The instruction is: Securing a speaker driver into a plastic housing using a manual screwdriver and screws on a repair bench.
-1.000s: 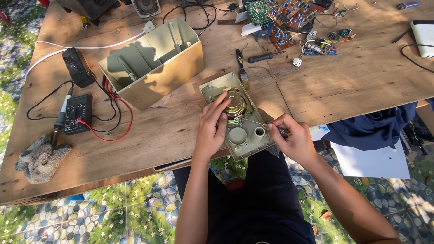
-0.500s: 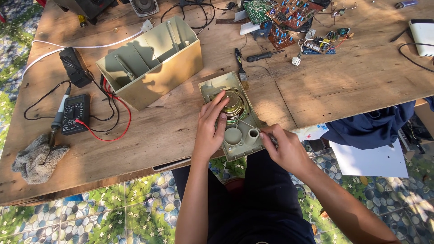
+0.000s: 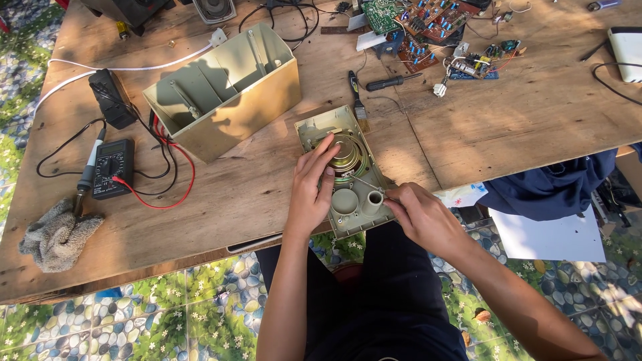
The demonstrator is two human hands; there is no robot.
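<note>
A beige speaker front panel [image 3: 314, 127] lies face down at the near edge of the wooden table [image 3: 241, 194], with a round speaker driver [image 3: 348, 155] mounted in it. My left hand [image 3: 311, 187] rests flat on the panel, fingers touching the driver's left side. My right hand [image 3: 418, 214] sits at the panel's right near corner and pinches a thin metal tool [image 3: 366, 182] whose tip points toward the driver. The empty beige speaker cabinet [image 3: 224, 90] stands open to the left behind the panel.
A multimeter [image 3: 112, 168] with red and black leads, a black adapter [image 3: 110, 98] and a grey rag [image 3: 57, 234] lie at left. A small brush [image 3: 356, 97], a screwdriver [image 3: 391, 81] and circuit boards [image 3: 428, 27] lie behind. Blue cloth [image 3: 555, 187] hangs at right.
My right hand has shifted a little left and nearer the panel, bringing the thin tool toward the driver. My left hand stays on the panel.
</note>
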